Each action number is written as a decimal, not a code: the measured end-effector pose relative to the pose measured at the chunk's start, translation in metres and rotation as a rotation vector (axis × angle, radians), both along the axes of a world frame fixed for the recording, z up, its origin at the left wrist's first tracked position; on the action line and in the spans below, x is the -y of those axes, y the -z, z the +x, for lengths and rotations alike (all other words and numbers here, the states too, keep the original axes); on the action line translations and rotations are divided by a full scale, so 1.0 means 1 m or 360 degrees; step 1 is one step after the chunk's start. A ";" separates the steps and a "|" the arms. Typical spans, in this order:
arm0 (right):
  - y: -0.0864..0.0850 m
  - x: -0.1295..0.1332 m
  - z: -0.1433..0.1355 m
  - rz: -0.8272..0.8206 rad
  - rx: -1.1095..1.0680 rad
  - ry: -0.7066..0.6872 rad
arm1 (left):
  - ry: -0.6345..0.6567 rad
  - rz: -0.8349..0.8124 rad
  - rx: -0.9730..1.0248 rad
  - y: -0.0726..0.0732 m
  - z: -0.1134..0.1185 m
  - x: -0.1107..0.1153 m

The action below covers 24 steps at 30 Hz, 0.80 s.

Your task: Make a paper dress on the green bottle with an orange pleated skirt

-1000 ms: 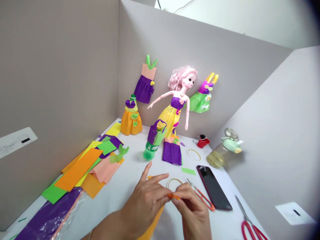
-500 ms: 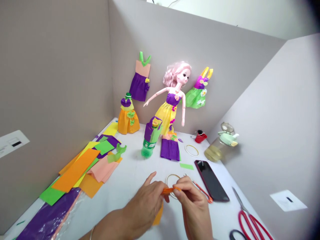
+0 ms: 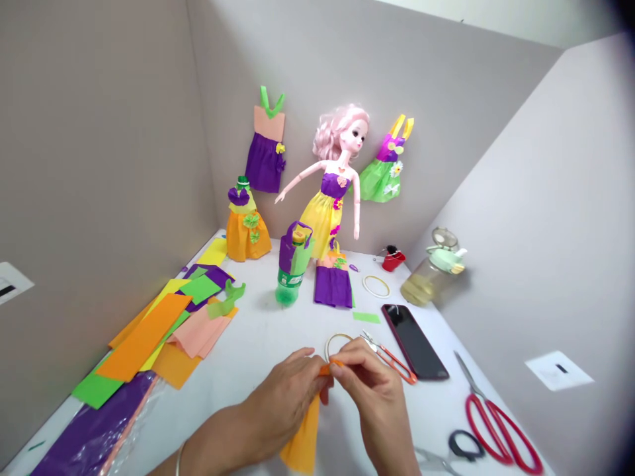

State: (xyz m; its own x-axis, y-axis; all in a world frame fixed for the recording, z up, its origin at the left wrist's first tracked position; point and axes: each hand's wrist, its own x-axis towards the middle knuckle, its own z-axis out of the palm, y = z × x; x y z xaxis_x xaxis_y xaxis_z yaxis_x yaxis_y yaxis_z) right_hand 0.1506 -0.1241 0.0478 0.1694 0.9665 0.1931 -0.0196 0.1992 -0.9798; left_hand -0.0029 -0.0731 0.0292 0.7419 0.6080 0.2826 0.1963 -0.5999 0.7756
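Low in the middle of the head view, my left hand (image 3: pixel 290 393) grips an orange fabric strip (image 3: pixel 301 441), whose lower part hangs beneath the fingers. The fingertips of my right hand (image 3: pixel 374 390) pinch the top end of the same strip, close against the left fingers. Part of the strip is hidden behind my left hand. Just beyond the fingertips lies a pale ring (image 3: pixel 331 342), partly covered by my right hand. Small orange-handled scissors (image 3: pixel 397 363) rest right of that hand.
Coloured fabric pieces (image 3: pixel 143 337) overlap on the left. A doll (image 3: pixel 342 165), a green bottle (image 3: pixel 290 277) and a purple-skirted doll dress (image 3: pixel 333 285) stand or lie at the back. On the right are a phone (image 3: pixel 417 344), red scissors (image 3: pixel 496 423) and a drink jug (image 3: pixel 429 277).
The view has shifted slightly, so the whole scene sits a little left and higher. More of the orange strip now hangs below my left hand; my fingertips have come closer together.
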 end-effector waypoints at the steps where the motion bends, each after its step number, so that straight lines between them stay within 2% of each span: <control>1: 0.000 -0.001 0.001 0.0007 -0.0011 0.0013 | 0.0009 -0.0013 -0.0033 0.000 -0.001 -0.001; 3: 0.001 -0.002 0.005 0.0010 -0.0005 0.0071 | 0.0052 -0.0091 -0.0125 -0.001 -0.005 -0.004; 7: 0.002 -0.005 0.012 0.0000 -0.0035 0.0195 | 0.0195 -0.0414 -0.0270 -0.004 -0.012 -0.007; 14: 0.001 -0.005 0.020 -0.0023 -0.0190 0.0334 | 0.0324 -0.0864 -0.0456 -0.003 -0.021 -0.014; 19: -0.003 -0.006 0.025 -0.0057 -0.0459 0.0565 | 0.0376 -0.1093 -0.0696 0.000 -0.037 -0.025; 22: -0.002 -0.007 0.026 -0.0036 -0.0580 0.0685 | 0.0588 -0.1389 -0.0624 0.006 -0.036 -0.022; 24: 0.001 -0.007 0.025 0.0002 -0.0493 0.0745 | 0.0774 -0.1518 -0.0484 0.008 -0.029 -0.013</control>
State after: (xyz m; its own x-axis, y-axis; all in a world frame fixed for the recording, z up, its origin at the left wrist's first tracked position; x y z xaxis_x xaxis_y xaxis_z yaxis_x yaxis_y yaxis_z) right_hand 0.1753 -0.1170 0.0468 0.6292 0.7743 0.0675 -0.2154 0.2571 -0.9421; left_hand -0.0322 -0.0599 0.0210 0.9191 0.1047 -0.3797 0.3626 0.1515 0.9195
